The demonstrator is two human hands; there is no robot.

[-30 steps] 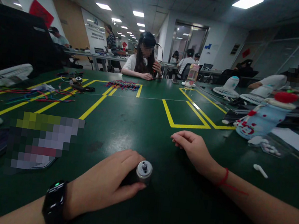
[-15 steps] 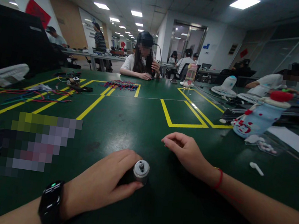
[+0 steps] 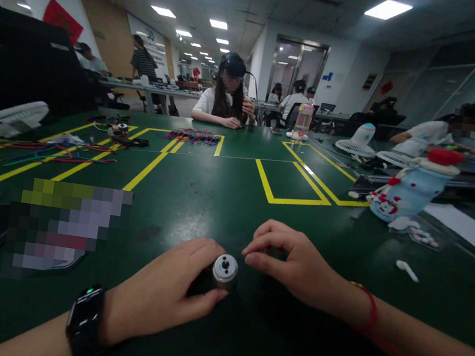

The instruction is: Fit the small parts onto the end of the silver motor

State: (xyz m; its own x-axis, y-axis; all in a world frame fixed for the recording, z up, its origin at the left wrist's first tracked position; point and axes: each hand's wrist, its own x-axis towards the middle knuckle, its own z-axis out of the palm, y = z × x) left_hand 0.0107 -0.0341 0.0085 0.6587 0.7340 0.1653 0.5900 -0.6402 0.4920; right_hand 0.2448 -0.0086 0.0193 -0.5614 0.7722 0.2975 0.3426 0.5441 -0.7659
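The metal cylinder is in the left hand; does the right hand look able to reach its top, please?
Probably yes: the right hand is just beside the metal cylinder, with nothing visible between them, and the left hand, gripping its side, leaves the top uncovered.

The left wrist (image 3: 116, 311) wears a black watch (image 3: 84, 318), green-lit; the right wrist (image 3: 346, 302), a red string (image 3: 372, 315).
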